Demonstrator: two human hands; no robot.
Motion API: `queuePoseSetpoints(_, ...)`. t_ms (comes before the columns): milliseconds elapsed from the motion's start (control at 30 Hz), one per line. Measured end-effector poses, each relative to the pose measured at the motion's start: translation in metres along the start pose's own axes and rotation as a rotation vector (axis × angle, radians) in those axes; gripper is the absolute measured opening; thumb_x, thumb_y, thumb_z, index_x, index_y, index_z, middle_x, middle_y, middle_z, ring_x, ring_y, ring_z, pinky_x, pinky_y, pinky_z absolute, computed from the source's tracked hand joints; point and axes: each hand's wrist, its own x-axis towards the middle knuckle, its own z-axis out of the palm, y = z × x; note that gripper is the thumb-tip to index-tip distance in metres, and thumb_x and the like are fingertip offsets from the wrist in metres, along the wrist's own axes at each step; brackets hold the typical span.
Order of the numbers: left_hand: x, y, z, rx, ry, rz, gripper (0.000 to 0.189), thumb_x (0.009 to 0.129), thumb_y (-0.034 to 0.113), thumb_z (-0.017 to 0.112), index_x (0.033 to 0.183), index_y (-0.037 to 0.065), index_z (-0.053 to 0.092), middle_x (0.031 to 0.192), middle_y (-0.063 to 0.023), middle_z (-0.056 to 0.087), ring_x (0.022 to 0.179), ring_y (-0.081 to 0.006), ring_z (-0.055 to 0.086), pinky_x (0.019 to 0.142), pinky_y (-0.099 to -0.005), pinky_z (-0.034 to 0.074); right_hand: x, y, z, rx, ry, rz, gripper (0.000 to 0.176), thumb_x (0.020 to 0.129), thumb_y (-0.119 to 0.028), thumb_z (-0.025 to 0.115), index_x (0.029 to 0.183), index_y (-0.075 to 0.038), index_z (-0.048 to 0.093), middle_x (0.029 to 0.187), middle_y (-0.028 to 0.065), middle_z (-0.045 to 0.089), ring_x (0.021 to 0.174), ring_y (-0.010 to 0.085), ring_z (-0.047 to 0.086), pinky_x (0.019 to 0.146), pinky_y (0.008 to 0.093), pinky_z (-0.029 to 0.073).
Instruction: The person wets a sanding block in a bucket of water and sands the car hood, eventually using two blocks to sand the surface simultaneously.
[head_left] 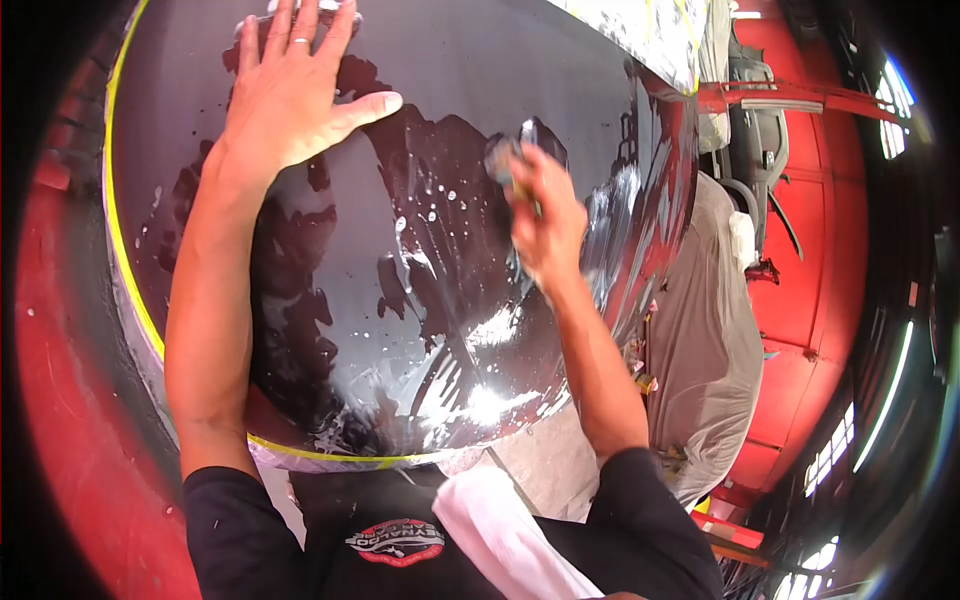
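Note:
A dark, glossy car panel (330, 250), streaked with water and white suds, curves across the view in front of me. My left hand (290, 100) lies flat on its upper left part, fingers spread and thumb out to the side, a ring on one finger. White suds show by the fingertips at the frame's top edge. Over the panel's right half, my right hand (545, 220) is closed around a small greyish thing (503, 158), smeared by motion, whose kind I cannot make out. Wet dark patches and droplets lie between the two hands.
Yellow masking tape (115, 205) runs along the panel's left and near edges. A white towel (500, 530) hangs over my black shirt. To the right are a grey cover (705, 350) draped over something large, dark car parts (765, 150) and a red wall (800, 340).

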Motion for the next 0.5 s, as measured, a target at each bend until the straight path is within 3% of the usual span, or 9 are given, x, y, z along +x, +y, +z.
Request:
queuePoseSetpoints(100,0.004,-0.004,0.014,0.008,0.053,0.012,0.108,0.088,0.073,0.052,0.157,-0.002,0.018,0.163,-0.0315,0.004,0.153,-0.0427,-0.005,0.123,-0.0574,-0.006,-0.075,-0.010,-0.007,0.047,0.068,-0.024,0.047,0.077,0.012,0.068,0.118,-0.010,0.068,0.130,0.0145,0.065,0.118,0.0326,0.064,0.095,0.0384,0.056)
queuePoseSetpoints(300,-0.004,0.001,0.004,0.018,0.004,0.024,0.103,0.091,0.070,0.050,0.157,-0.003,0.019,0.163,-0.0320,0.006,0.153,-0.0426,-0.003,0.123,-0.0581,-0.005,0.026,-0.029,0.030,0.009,0.115,-0.041,0.040,0.083,0.007,0.069,0.119,-0.010,0.067,0.129,0.0157,0.065,0.114,0.0336,0.064,0.092,0.0393,0.054)
queuePoseSetpoints(433,0.006,-0.015,0.022,-0.077,0.096,0.066,0.090,0.097,0.059,0.046,0.156,-0.004,0.021,0.162,-0.0320,0.010,0.153,-0.0432,0.001,0.123,-0.0577,-0.003,-0.090,-0.039,0.012,0.114,0.068,-0.050,0.040,0.081,0.006,0.067,0.119,-0.008,0.068,0.128,0.0200,0.065,0.116,0.0387,0.063,0.096,0.0439,0.053)
queuePoseSetpoints(500,0.005,-0.008,0.023,-0.042,0.140,0.036,0.088,0.098,0.057,0.046,0.156,-0.003,0.022,0.163,-0.0314,0.012,0.153,-0.0430,0.002,0.123,-0.0566,-0.002,-0.084,-0.045,0.013,0.110,0.051,-0.077,0.042,0.079,0.007,0.066,0.119,-0.008,0.068,0.128,0.0208,0.064,0.117,0.0396,0.062,0.097,0.0450,0.052)
